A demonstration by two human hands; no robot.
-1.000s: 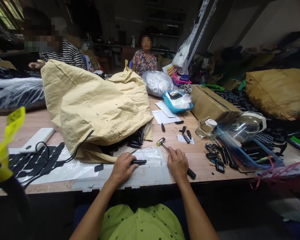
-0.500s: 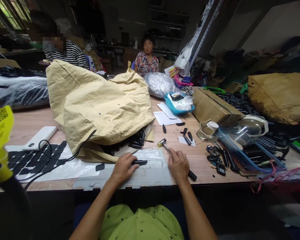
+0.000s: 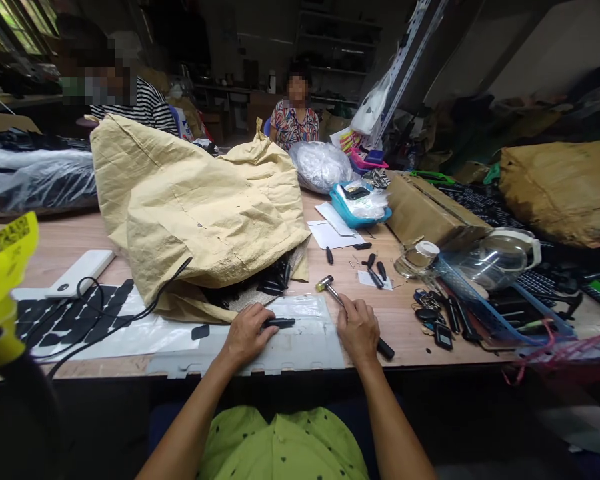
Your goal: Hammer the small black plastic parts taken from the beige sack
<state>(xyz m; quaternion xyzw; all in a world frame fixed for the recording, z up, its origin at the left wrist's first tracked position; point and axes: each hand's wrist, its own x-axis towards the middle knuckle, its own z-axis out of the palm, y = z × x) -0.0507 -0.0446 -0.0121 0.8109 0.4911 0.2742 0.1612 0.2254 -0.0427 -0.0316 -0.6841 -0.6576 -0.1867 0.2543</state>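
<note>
My left hand [image 3: 249,331] is closed on a slim black handle-like piece [image 3: 281,323], whose end sticks out to the right over a pale plastic sheet [image 3: 305,350]. My right hand [image 3: 359,331] wraps round the shaft of a small hammer [image 3: 325,284]. The hammer's head has a yellowish face and lies close to the sheet's right edge. Its black grip [image 3: 385,349] comes out below my palm. Just beyond my left hand, a large cream cloth sack [image 3: 200,207] lies with its mouth toward me, and black pieces [image 3: 275,280] show inside.
Loose black pieces [image 3: 377,278] and white paper [image 3: 333,235] lie beyond the hammer. To the right are key fobs [image 3: 443,337], a blue basket [image 3: 455,283], a glass jug [image 3: 500,260] and a cardboard box [image 3: 430,213]. A black cable [image 3: 155,308] crosses the left side. Two people sit across the table.
The view has shifted very slightly. Both hands, the black piece and the hammer look the same as before.
</note>
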